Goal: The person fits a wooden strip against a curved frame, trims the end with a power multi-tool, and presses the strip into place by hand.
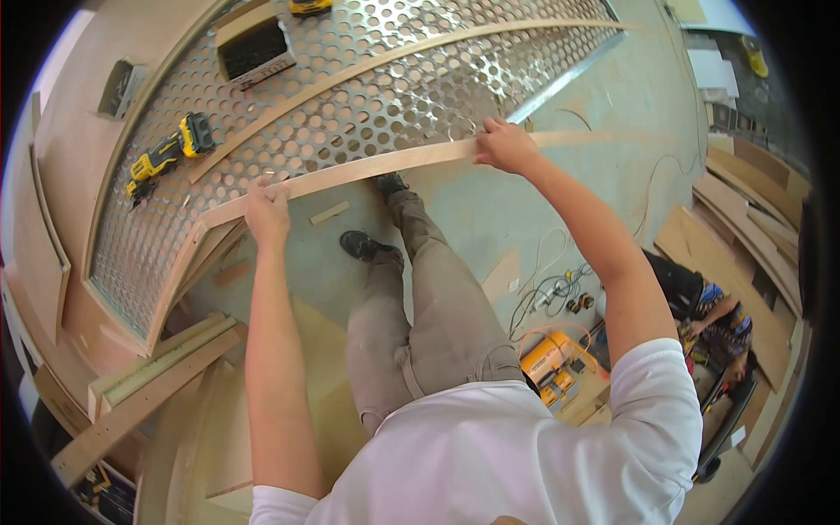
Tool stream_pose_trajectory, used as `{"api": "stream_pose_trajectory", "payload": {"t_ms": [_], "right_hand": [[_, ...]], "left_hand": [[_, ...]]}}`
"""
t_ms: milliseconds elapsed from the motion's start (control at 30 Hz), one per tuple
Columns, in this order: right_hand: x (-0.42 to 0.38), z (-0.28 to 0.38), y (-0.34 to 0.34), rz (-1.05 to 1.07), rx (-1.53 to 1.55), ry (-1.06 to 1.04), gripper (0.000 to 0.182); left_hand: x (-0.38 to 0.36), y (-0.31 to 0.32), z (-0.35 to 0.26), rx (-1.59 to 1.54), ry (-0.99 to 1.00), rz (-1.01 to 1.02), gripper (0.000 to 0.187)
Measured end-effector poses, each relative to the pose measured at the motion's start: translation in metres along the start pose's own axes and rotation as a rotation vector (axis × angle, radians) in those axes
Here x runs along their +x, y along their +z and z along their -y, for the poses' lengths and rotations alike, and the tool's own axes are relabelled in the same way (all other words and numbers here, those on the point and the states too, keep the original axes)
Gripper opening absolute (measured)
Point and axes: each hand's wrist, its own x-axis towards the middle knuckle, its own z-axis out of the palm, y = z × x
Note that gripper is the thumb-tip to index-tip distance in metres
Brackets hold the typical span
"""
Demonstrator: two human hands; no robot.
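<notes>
Wooden strip point(385, 164), long, pale: spans the upper middle
Left hand point(267, 208): grips the strip's left part
Right hand point(506, 146): grips it farther right
Yellow-and-black power tool point(166, 156): lies upper left on silver perforated metal point(337, 122)

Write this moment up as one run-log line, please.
left hand: gripping long wooden strip | right hand: gripping same strip | perforated metal sheet: beyond strip | yellow-and-black power tool: lying on sheet

a long, narrow, pale wood strip point(385, 164), gently bowed, runs along the near side of the perforated metal sheet point(420, 111), one end extending past it.
</notes>
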Motion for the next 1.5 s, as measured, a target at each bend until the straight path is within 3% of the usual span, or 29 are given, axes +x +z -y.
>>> {"api": "stream_pose_trajectory", "payload": {"t_ms": [100, 233, 367, 467, 567, 667, 833, 967, 1033, 1100, 1300, 1433, 1467, 1500], "right_hand": [[0.025, -0.015, -0.025, 0.13, 0.214, 0.063, 0.041], [0.072, -0.034, -0.047, -0.23, 0.249, 0.178, 0.046], [0.128, -0.053, -0.063, -0.595, 0.035, -0.09, 0.054], [0.165, -0.054, -0.079, -0.499, -0.009, -0.219, 0.055], [0.193, -0.074, -0.076, -0.154, 0.045, -0.097, 0.059], [0.191, -0.057, -0.097, -0.213, -0.107, -0.148, 0.057], [0.181, -0.021, -0.101, -0.363, 0.076, -0.402, 0.047], [0.131, 0.008, -0.076, -0.246, 0.133, -0.529, 0.044], [0.097, 0.022, -0.064, 0.001, 0.192, -0.527, 0.043], [0.07, 0.039, -0.061, 0.072, 0.266, -0.502, 0.045], [0.109, 0.074, -0.073, -0.091, 0.2, -0.486, 0.048], [0.182, 0.105, -0.11, -0.389, 0.099, -0.403, 0.057], [0.2, 0.092, -0.108, -0.387, 0.041, -0.427, 0.058], [0.213, 0.077, -0.107, -0.227, 0.001, -0.402, 0.048]], "left_hand": [[0.008, 0.001, 0.004, 0.036, -0.022, 0.01, 0.039], [0.01, 0.001, 0.003, 0.007, -0.116, 0.007, 0.04], [0.013, -0.003, -0.003, -0.145, -0.3, 0.002, 0.037], [0.022, -0.011, -0.014, -0.288, -0.451, -0.094, 0.036], [0.027, -0.007, -0.009, -0.452, -0.568, -0.23, 0.037], [0.033, -0.006, -0.01, -0.688, -0.694, -0.366, 0.032], [0.037, -0.009, -0.025, -0.726, -0.798, -0.502, 0.025], [0.039, -0.01, -0.022, -0.879, -0.832, -0.571, 0.026], [0.041, -0.012, -0.02, -0.94, -0.84, -0.579, 0.027], [0.042, -0.013, -0.018, -1.046, -0.856, -0.573, 0.03], [0.043, -0.017, -0.011, -1.359, -0.911, -0.627, 0.04], [0.045, -0.024, -0.009, -1.5, -0.944, -0.652, 0.044], [0.047, -0.025, -0.006, -1.463, -0.916, -0.659, 0.044], [0.046, -0.021, -0.005, -1.428, -0.896, -0.665, 0.044]]}}
